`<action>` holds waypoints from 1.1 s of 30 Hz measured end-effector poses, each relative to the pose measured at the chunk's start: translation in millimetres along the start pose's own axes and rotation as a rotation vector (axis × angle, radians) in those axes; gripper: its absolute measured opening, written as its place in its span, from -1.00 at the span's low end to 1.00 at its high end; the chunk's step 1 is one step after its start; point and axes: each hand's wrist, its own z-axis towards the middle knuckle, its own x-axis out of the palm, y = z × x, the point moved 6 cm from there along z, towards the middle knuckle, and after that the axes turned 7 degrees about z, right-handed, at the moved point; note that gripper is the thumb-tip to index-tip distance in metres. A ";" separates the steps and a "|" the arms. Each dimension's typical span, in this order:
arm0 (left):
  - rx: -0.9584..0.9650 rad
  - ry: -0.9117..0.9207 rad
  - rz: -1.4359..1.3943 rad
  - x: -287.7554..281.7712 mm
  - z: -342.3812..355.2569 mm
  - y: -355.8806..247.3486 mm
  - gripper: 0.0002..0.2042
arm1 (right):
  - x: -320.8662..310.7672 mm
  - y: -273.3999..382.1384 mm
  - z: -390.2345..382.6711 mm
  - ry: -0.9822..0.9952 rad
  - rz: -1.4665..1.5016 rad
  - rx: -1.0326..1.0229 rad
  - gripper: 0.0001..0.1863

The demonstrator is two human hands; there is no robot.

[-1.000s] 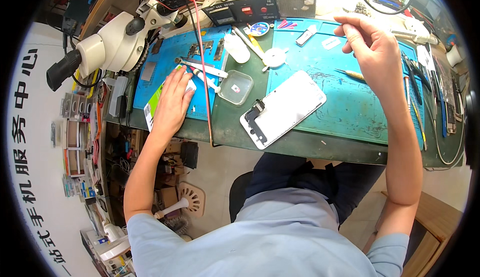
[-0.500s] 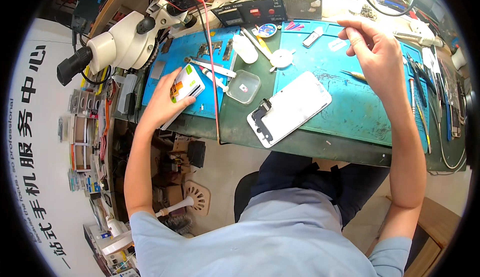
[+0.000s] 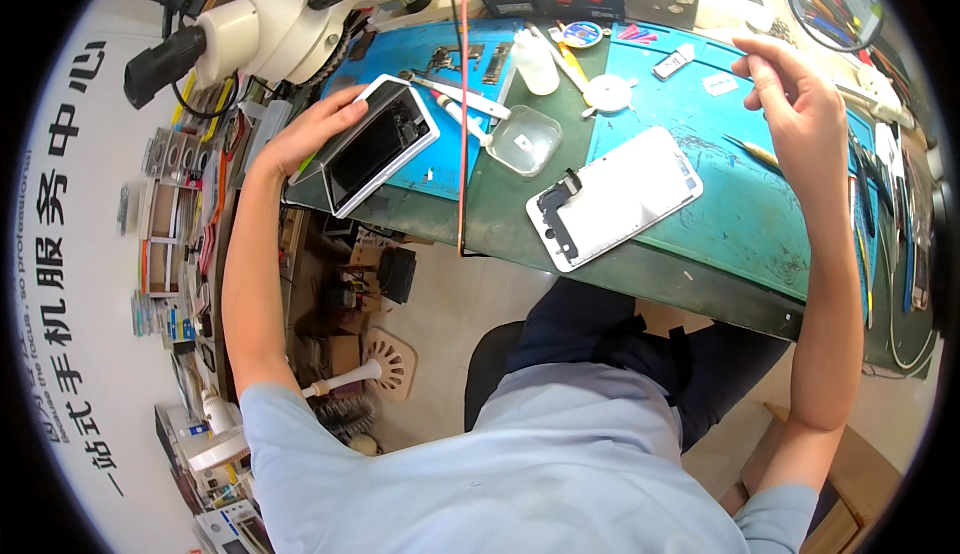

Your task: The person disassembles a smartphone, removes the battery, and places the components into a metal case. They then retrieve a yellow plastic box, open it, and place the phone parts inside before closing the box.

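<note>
My left hand [image 3: 312,132] is closed around a shallow white-edged box [image 3: 436,134] with a green side, held tilted at the bench's left edge. Inside it shows a dark, phone-like panel with small parts at its upper end. My right hand [image 3: 800,104] hovers over the right mat, thumb and fingertips drawn together; whatever they hold, if anything, is too small to make out. Between the hands lies a white phone screen panel [image 3: 632,194] with a black bracket and flex cable along one end. A clear square dish [image 3: 526,142] with a tiny part sits beyond it.
Blue mats [image 3: 700,204] cover much of the green bench. A microscope [image 3: 250,39] stands at the left; a red cable [image 3: 462,104] hangs across. A white bottle [image 3: 536,64], a white round disc [image 3: 608,94] and a yellow-handled pointed tool [image 3: 752,151] lie about. Several tools line the right edge.
The box in my left hand has tipped, so its dark inside now shows instead of its printed green-and-orange face. My right hand keeps its pose. The view has shifted.
</note>
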 end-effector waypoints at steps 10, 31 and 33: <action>0.083 0.139 -0.085 3.2 6.1 -2.3 -0.20 | 3.5 -2.7 -1.2 0.015 -0.038 0.032 -0.74; 0.282 0.063 0.326 29.4 -3.2 -23.3 -0.22 | 6.6 -8.5 -2.3 0.030 -0.065 0.029 -0.74; 0.290 0.048 0.352 30.7 -3.9 -25.1 -0.21 | 7.3 -6.0 -2.7 0.041 -0.071 0.015 -0.74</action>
